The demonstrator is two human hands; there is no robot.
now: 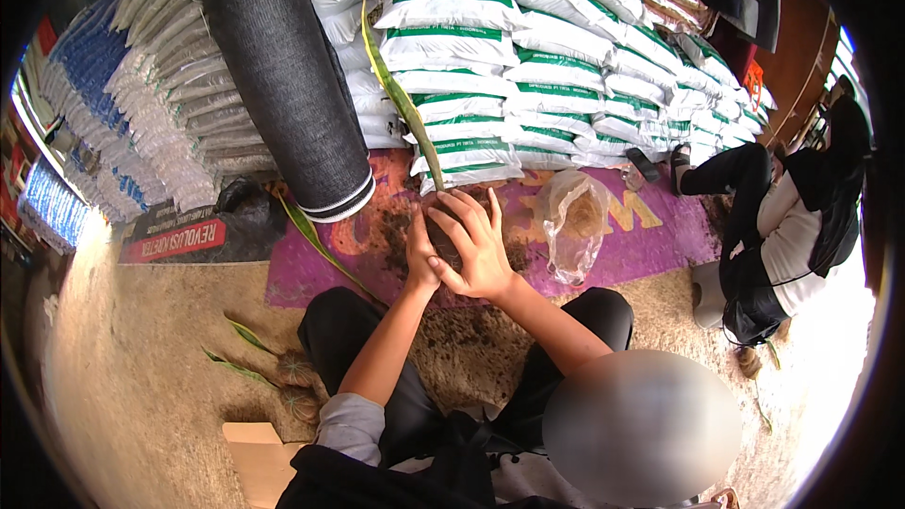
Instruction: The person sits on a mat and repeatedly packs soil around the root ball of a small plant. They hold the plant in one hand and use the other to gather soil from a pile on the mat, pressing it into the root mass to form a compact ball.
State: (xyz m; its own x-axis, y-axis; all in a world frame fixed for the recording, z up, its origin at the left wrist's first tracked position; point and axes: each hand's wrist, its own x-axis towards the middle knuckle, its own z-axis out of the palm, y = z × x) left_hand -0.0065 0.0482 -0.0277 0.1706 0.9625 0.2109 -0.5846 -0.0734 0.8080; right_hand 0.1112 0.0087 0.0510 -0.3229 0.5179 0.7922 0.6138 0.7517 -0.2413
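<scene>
Both hands are cupped round the dark base of a single-leaf snake plant [405,111], whose long green-and-yellow leaf rises away from me. My left hand [420,253] presses on the left side of the base. Across its top and right side lies my right hand [479,250], fingers partly spread and thumb near the left wrist. Most of the base is covered, so whether it is a pot or a ball of soil I cannot tell. To the right, a clear plastic bag [573,226] with brown soil lies on a purple printed sheet [641,259] strewn with loose soil.
White-and-green sacks [462,47] are stacked ahead. A black mesh roll [283,75] leans at left, beside another snake leaf [320,247]. Small rooted plants [300,403] and cardboard [256,462] lie by my left leg. Another person [782,217] sits at right.
</scene>
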